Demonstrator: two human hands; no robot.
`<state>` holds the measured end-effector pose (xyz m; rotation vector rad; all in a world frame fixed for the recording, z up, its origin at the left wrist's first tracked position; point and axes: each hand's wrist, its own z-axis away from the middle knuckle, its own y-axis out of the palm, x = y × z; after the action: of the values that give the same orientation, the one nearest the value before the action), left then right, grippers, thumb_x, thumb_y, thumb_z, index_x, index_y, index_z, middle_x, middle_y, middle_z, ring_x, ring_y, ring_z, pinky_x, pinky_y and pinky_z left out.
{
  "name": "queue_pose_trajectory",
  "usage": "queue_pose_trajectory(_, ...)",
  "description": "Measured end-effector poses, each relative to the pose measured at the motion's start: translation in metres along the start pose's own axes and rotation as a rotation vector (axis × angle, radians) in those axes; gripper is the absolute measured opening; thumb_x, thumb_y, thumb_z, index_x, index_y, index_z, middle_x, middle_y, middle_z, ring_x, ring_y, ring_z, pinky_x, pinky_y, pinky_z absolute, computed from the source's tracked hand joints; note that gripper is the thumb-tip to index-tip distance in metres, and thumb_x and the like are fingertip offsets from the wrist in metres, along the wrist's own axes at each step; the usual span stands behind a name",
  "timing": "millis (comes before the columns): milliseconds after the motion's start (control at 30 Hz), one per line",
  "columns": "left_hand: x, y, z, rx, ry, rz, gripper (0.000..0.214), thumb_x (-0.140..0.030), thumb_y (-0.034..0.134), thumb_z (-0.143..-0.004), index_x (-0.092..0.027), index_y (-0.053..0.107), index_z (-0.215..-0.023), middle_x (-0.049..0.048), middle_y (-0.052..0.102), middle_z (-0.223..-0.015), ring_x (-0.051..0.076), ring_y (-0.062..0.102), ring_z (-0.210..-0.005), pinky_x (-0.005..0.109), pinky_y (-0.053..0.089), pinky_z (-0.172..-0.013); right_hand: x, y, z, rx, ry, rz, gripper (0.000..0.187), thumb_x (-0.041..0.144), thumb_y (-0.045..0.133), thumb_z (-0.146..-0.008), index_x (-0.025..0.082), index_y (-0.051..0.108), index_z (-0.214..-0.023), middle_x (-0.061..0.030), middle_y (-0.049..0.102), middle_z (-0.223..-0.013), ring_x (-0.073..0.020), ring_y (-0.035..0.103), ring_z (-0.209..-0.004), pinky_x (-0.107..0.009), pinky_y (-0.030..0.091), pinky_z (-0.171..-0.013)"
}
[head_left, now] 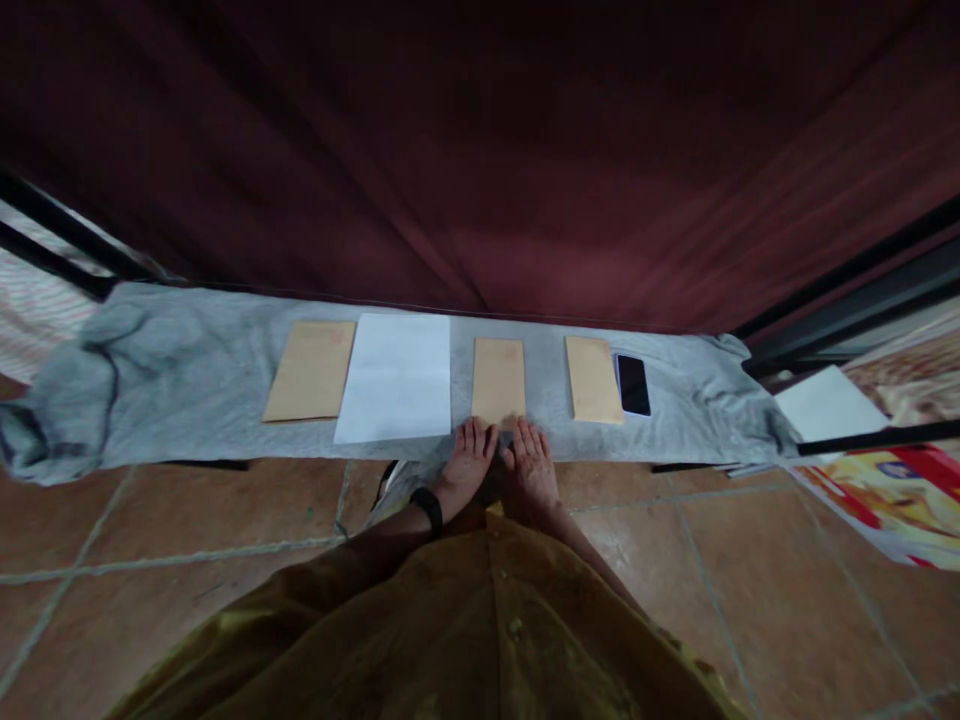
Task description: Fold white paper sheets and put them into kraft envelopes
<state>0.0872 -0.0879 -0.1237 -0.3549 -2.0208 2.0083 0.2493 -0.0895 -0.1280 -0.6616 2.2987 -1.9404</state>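
Note:
In the head view, a brown paper envelope (499, 375) lies flat in front of me on a grey cloth (544, 385). My left hand (469, 460) rests flat with its fingertips at the envelope's near left corner. At the near right corner lies my right hand (532, 465), its fingers stretched out. Neither hand grips anything. White paper (397, 375) lies left of this envelope, and farther left are more brown envelopes (311, 370), perhaps stacked. To the right sits another brown envelope (592, 378).
A dark-screened phone (634, 385) lies right of the envelopes. Behind the cloth-covered surface hangs a dark red curtain (480, 200). Black bars (862, 270) flank it. A white sheet (832, 405) and a colourful printed package (892, 495) are at the far right, above the tiled floor (712, 560).

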Motion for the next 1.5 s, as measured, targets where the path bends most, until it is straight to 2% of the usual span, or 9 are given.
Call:
queue_pose_trajectory(100,-0.001,-0.001,-0.001,0.019,0.005,0.000,0.060,-0.006,0.035,-0.094,-0.009,0.036,-0.155,0.0282,0.041,-0.155,0.033,0.038,-0.147,0.059,0.032,-0.119,0.009,0.000,-0.001,0.053,-0.061,-0.045,0.054,0.030,0.035,-0.105,0.012,0.035,-0.156,-0.0162,0.041,-0.159,-0.0248,0.032,-0.149,-0.049,0.027,-0.121)
queue_pose_trajectory(267,-0.002,0.000,0.001,0.027,-0.003,0.029,0.060,-0.010,0.038,-0.096,-0.006,0.033,-0.155,0.0294,0.037,-0.157,0.035,0.036,-0.148,0.060,0.030,-0.120,0.013,-0.001,-0.001,0.068,-0.062,-0.074,0.053,0.030,0.034,-0.105,0.013,0.037,-0.156,-0.0148,0.039,-0.160,-0.0247,0.032,-0.149,-0.049,0.025,-0.122)
queue_pose_trajectory(367,-0.001,0.000,0.002,0.027,0.002,0.064,0.062,-0.010,0.041,-0.095,-0.007,0.031,-0.156,0.0294,0.035,-0.158,0.036,0.035,-0.149,0.062,0.029,-0.119,0.012,-0.005,0.000,0.067,-0.036,-0.065,0.052,0.028,0.034,-0.105,0.014,0.037,-0.155,-0.0137,0.041,-0.159,-0.0239,0.032,-0.149,-0.048,0.025,-0.122)
queue_pose_trajectory(533,-0.001,-0.003,0.001,0.047,0.004,0.044,0.061,-0.008,0.030,-0.096,-0.011,0.031,-0.157,0.0273,0.039,-0.156,0.034,0.037,-0.148,0.064,0.033,-0.117,0.009,-0.009,0.001,0.052,0.039,-0.052,0.051,0.028,0.034,-0.106,0.013,0.038,-0.155,-0.0141,0.044,-0.157,-0.0235,0.033,-0.149,-0.048,0.024,-0.122)
queue_pose_trajectory(733,-0.001,-0.005,0.002,0.001,0.056,0.065,0.061,-0.004,0.027,-0.093,-0.001,0.032,-0.154,0.0282,0.040,-0.156,0.032,0.035,-0.149,0.057,0.031,-0.122,0.007,-0.005,0.004,0.022,0.074,-0.053,0.050,0.027,0.034,-0.105,0.015,0.040,-0.154,-0.0119,0.044,-0.158,-0.0246,0.037,-0.147,-0.048,0.023,-0.122)
queue_pose_trajectory(833,0.003,-0.006,0.001,-0.016,0.090,0.055,0.062,-0.002,0.026,-0.092,0.001,0.032,-0.154,0.0271,0.042,-0.155,0.030,0.036,-0.149,0.052,0.034,-0.121,0.008,-0.007,0.004,0.019,0.084,-0.045,0.051,0.028,0.036,-0.105,0.015,0.040,-0.154,-0.0121,0.045,-0.157,-0.0253,0.038,-0.147,-0.049,0.025,-0.121)
queue_pose_trajectory(1033,0.010,-0.007,-0.008,-0.006,0.122,0.034,0.063,-0.002,0.028,-0.092,-0.006,0.035,-0.154,0.0234,0.054,-0.145,0.029,0.046,-0.141,0.052,0.039,-0.116,0.011,-0.009,-0.004,0.028,0.063,-0.039,0.050,0.029,0.039,-0.105,0.017,0.040,-0.154,-0.0110,0.045,-0.157,-0.0247,0.035,-0.148,-0.049,0.025,-0.122)
queue_pose_trajectory(1233,0.011,-0.011,-0.008,-0.037,0.126,0.027,0.066,-0.003,0.029,-0.091,-0.010,0.032,-0.156,0.0205,0.057,-0.142,0.028,0.048,-0.138,0.054,0.037,-0.117,0.017,0.001,-0.009,0.044,0.067,-0.063,0.050,0.033,0.035,-0.107,0.014,0.042,-0.152,-0.0107,0.046,-0.157,-0.0218,0.036,-0.148,-0.043,0.028,-0.122)
queue_pose_trajectory(1500,0.019,-0.016,0.000,0.014,0.078,0.046,0.059,-0.007,0.033,-0.091,-0.004,0.042,-0.150,0.0221,0.054,-0.147,0.030,0.046,-0.140,0.047,0.036,-0.117,-0.002,-0.004,0.003,-0.010,0.156,-0.077,0.051,0.031,0.037,-0.106,0.016,0.038,-0.155,-0.0104,0.042,-0.159,-0.0244,0.035,-0.149,-0.047,0.025,-0.123)
